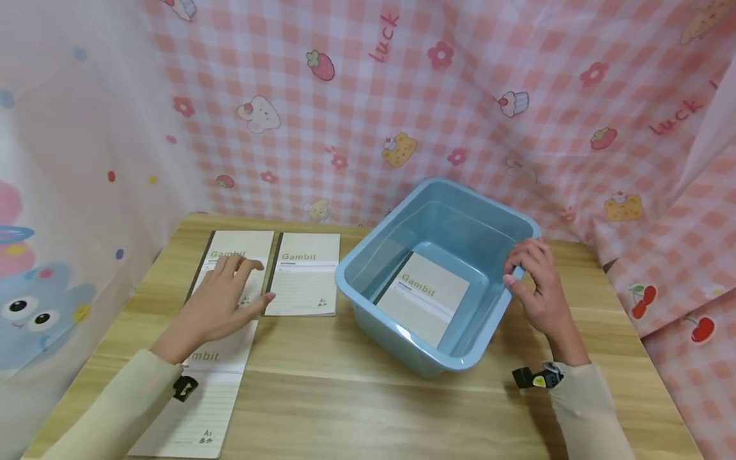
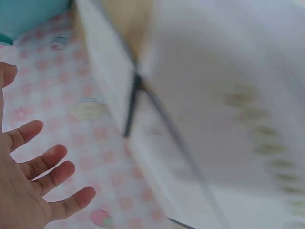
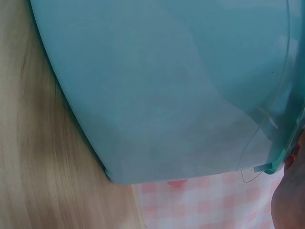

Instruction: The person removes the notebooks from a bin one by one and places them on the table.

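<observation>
My left hand (image 1: pixel 221 303) hovers over a Gambit notebook (image 1: pixel 250 241) at the back left, its fingers loosely bent with nothing between them. In the left wrist view the same hand (image 2: pixel 24 186) has its fingers spread apart. Below it lies another notebook (image 1: pixel 215 409), partly covered by my forearm. A third notebook (image 1: pixel 305 275) is just right of the hand. On the right, my right hand (image 1: pixel 537 287) grips the rim of a blue plastic basin (image 1: pixel 397 331), thumb and fingers curled over its edge. Inside, a notebook (image 1: pixel 428 297) lies cover up on the bottom.
The basin's outer wall (image 3: pixel 143 95) fills most of the right wrist view. Everything stands on a wooden table (image 1: pixel 322 409). Behind it hangs a pink checked curtain (image 1: pixel 356 115), and a pale printed one (image 1: pixel 63 160) hangs at the left.
</observation>
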